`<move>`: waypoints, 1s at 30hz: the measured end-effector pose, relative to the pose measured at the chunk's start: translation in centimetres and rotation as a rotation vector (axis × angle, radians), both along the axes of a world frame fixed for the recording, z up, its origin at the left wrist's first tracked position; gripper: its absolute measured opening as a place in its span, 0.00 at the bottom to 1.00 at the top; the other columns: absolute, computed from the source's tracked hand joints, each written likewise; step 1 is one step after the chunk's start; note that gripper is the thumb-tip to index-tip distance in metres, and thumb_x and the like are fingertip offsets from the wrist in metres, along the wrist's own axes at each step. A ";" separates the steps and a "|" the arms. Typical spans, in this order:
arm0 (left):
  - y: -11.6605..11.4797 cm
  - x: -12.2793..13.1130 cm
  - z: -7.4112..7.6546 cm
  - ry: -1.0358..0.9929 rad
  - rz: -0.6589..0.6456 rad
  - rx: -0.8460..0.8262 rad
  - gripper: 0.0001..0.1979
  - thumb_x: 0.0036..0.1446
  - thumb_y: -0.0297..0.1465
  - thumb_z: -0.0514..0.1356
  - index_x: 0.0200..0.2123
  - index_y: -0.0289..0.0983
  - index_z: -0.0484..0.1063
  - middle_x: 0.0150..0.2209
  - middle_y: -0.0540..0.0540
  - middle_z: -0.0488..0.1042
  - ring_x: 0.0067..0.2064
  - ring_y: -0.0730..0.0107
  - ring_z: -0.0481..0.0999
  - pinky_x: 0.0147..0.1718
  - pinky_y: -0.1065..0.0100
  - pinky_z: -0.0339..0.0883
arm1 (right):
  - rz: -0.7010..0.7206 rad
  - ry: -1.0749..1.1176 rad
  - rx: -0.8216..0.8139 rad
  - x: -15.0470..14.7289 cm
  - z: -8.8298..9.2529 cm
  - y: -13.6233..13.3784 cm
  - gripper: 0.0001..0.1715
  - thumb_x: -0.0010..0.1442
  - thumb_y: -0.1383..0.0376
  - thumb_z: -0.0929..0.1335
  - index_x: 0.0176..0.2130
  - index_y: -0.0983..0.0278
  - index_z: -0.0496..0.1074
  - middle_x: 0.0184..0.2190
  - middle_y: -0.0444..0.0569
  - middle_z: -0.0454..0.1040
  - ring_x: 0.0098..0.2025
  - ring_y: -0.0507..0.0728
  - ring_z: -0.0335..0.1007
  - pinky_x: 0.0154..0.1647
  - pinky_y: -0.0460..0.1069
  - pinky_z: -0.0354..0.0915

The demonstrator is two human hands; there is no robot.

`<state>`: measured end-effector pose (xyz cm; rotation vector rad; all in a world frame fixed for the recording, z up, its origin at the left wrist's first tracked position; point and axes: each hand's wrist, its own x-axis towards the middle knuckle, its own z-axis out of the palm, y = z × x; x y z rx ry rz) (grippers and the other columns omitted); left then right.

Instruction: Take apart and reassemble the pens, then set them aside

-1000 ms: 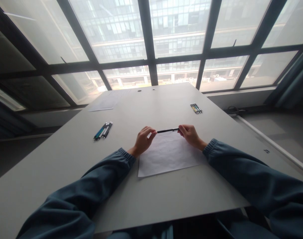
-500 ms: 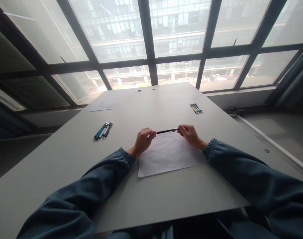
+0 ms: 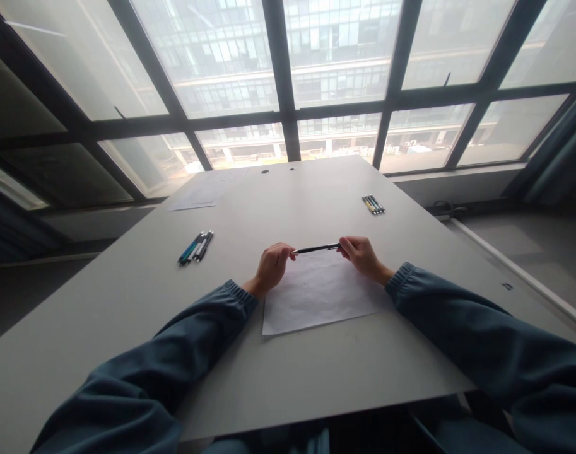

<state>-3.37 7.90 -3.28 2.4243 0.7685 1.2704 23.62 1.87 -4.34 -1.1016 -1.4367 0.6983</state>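
Note:
A black pen (image 3: 317, 249) is stretched nearly level between my two hands, above the far edge of a white sheet of paper (image 3: 323, 296). My left hand (image 3: 273, 263) has its fingers closed at the pen's left end, where the light tip shows by the thumb. The pen's right end is pinched between the thumb and fingers of my right hand (image 3: 361, 253). Both wrists come out of dark blue elastic cuffs. The paper lies flat on the table, partly under my hands.
On the white table (image 3: 288, 208), several pens (image 3: 195, 248) lie at the left and several more (image 3: 373, 205) at the back right. Printed sheets (image 3: 197, 192) are at the far left, near the windows. A small dark mark (image 3: 506, 286) is at the right.
My left thumb and fingers have shifted slightly at the pen's left end, and more of the light tip shows. My right hand has hardly moved.

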 end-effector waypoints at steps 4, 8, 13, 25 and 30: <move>-0.2 0.2 0.4 -0.021 -0.009 0.065 0.17 0.68 0.45 0.57 0.48 0.39 0.74 0.38 0.45 0.79 0.40 0.66 0.77 0.39 0.65 0.70 | -0.012 0.009 0.003 0.0 0.1 0.1 0.34 0.64 0.42 0.65 0.23 0.66 0.72 0.17 0.43 0.65 0.20 0.49 0.56 0.23 0.47 0.52; -0.8 0.3 0.7 -0.012 -0.003 0.164 0.16 0.61 0.38 0.66 0.50 0.40 0.72 0.46 0.42 0.75 0.46 0.63 0.75 0.41 0.63 0.72 | -0.028 0.008 0.001 0.0 0.1 0.1 0.34 0.64 0.41 0.65 0.23 0.66 0.73 0.17 0.43 0.65 0.20 0.49 0.56 0.22 0.47 0.52; -0.8 0.3 0.7 -0.025 -0.008 0.214 0.12 0.61 0.34 0.66 0.48 0.40 0.73 0.44 0.43 0.75 0.47 0.63 0.75 0.41 0.63 0.74 | -0.037 0.007 0.007 0.0 0.0 0.0 0.35 0.64 0.41 0.65 0.23 0.66 0.72 0.17 0.44 0.66 0.20 0.49 0.57 0.22 0.47 0.52; -0.6 0.5 0.6 -0.037 -0.007 0.202 0.06 0.64 0.32 0.63 0.44 0.39 0.74 0.38 0.45 0.77 0.42 0.65 0.75 0.40 0.63 0.73 | -0.037 0.011 0.008 0.0 -0.1 0.2 0.35 0.63 0.40 0.65 0.23 0.66 0.72 0.17 0.44 0.66 0.20 0.49 0.58 0.21 0.47 0.52; -0.6 0.6 0.6 -0.031 -0.007 0.191 0.06 0.66 0.32 0.61 0.45 0.39 0.74 0.38 0.45 0.77 0.41 0.66 0.75 0.40 0.63 0.73 | -0.030 0.009 0.012 0.0 -0.1 0.2 0.34 0.64 0.42 0.65 0.23 0.66 0.73 0.18 0.44 0.66 0.21 0.49 0.58 0.22 0.47 0.52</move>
